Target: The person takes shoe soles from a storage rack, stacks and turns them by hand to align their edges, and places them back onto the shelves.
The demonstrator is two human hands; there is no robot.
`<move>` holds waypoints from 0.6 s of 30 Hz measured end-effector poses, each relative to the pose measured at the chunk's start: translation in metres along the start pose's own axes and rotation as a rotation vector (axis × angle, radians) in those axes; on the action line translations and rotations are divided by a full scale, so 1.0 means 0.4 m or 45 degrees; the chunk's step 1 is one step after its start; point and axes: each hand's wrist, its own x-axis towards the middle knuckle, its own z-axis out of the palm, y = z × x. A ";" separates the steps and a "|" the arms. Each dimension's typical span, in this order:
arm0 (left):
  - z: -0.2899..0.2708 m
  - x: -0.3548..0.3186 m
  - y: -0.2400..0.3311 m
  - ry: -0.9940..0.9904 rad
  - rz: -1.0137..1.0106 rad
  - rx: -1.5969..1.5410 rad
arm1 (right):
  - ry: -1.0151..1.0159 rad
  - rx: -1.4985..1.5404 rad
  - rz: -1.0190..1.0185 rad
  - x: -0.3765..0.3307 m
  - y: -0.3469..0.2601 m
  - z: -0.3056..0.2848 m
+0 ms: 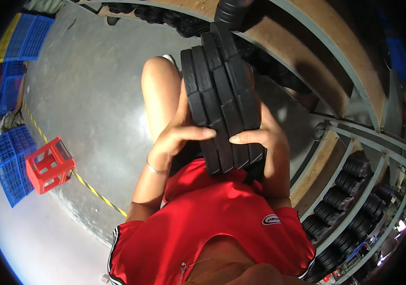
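Observation:
Between my two hands is a bundle of thick black slabs, which look like shoe soles (pixel 217 95), pressed side by side in several layers. My left hand (pixel 179 135) grips the bundle from its left side, thumb lying across the near face and the other fingers hidden behind. On the opposite side my right hand (pixel 267 133) holds it the same way, its thumb pointing inward. The two thumb tips are close together but apart. The bundle is upright in front of my red shirt, above my bent legs.
Wooden shelves (pixel 302 47) on a metal frame curve along the far right, with more black soles (pixel 328 211) in stacks on the lower right rack. To the left are a red plastic stool (pixel 50 166), blue crates (pixel 10 156) and a yellow-black floor stripe (pixel 96 192).

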 end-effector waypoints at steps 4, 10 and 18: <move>-0.044 0.012 -0.025 -0.145 -0.104 -0.348 | 0.178 -0.260 -0.165 -0.012 -0.030 0.046; -0.120 0.094 -0.155 -0.412 -0.082 -1.099 | 0.476 -0.935 -0.179 -0.060 -0.083 0.111; -0.123 0.066 -0.167 -0.264 -0.002 -1.130 | 0.230 -0.860 -0.175 -0.079 -0.038 0.108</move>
